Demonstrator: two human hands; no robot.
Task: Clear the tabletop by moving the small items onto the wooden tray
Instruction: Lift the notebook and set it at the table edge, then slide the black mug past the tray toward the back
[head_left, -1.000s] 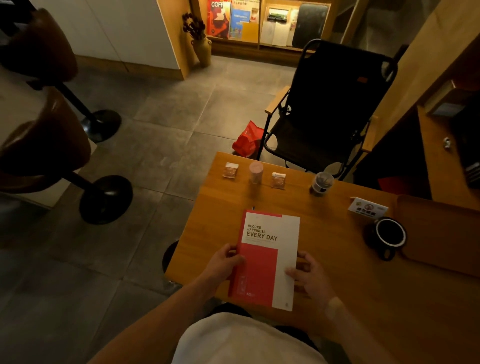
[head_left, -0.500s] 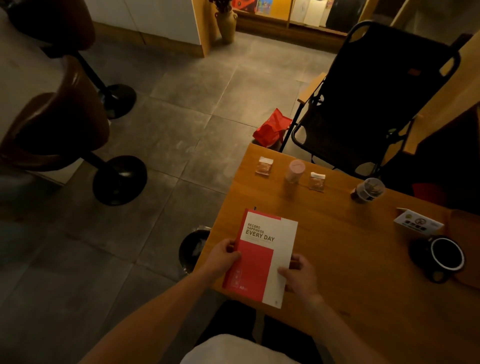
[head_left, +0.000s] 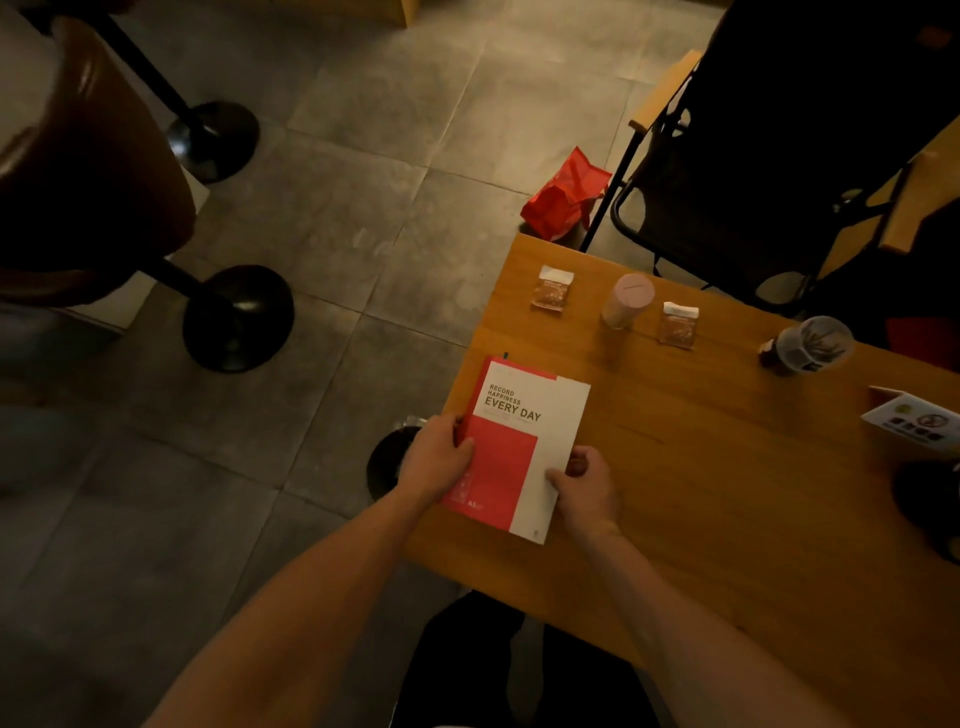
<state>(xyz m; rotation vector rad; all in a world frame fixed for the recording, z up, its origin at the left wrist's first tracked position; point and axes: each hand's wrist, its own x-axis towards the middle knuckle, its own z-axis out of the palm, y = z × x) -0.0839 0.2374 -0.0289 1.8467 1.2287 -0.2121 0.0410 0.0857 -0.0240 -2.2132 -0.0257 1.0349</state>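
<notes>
A red and white notebook (head_left: 524, 436) printed "EVERY DAY" lies near the left front corner of the wooden table (head_left: 727, 499). My left hand (head_left: 436, 460) grips its left edge, and my right hand (head_left: 587, 486) grips its lower right edge. Two small snack packets (head_left: 553, 287) (head_left: 678, 323) lie at the far side with a pink cylindrical container (head_left: 626, 301) between them. A clear lidded cup (head_left: 808, 345) stands further right. A white card stand (head_left: 914, 421) and a dark mug (head_left: 930, 493) sit at the right edge. The wooden tray is out of view.
A black folding chair (head_left: 779, 156) stands behind the table. A red bag (head_left: 563, 195) lies on the tiled floor beside it. Brown bar stools with round black bases (head_left: 236, 317) are at the left. A dark round object (head_left: 389, 460) sits on the floor by the table's corner.
The view has tilted down and to the left, so the tray and most of the mug have left the frame. Both hands have closed tighter on the notebook's edges.
</notes>
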